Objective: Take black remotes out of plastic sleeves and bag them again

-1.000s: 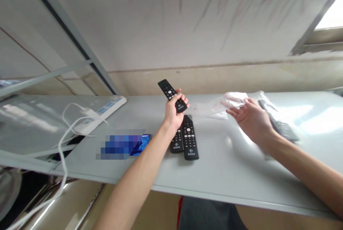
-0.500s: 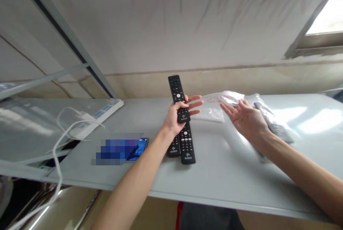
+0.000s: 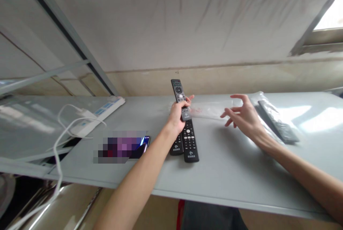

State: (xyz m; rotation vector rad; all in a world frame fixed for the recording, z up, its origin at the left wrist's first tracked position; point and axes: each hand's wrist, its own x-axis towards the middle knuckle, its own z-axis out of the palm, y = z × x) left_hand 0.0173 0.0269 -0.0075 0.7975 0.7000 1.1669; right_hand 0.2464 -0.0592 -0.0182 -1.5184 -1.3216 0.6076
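Left hand: the left hand [image 3: 177,117] is closed around the held remote [image 3: 178,89], thumb across its keys; the other fingers are mostly hidden behind it.
Held remote: raised over the table [image 3: 227,176], slanting toward the far edge, middle keys partly covered.
Lying remotes: the right-hand one [image 3: 190,146] and the left-hand one [image 3: 177,148] point toward the far edge, upper parts covered by hand and held remote.
Right hand: the right hand [image 3: 246,115] is spread wide beside the flat clear bag [image 3: 210,110], whose outline is faint; contact unclear.
Bagged remote: bagged remote [image 3: 278,123] toward the far right corner, keys blurred by plastic.
Phone: phone [image 3: 138,149] near the front edge, left part pixelated.
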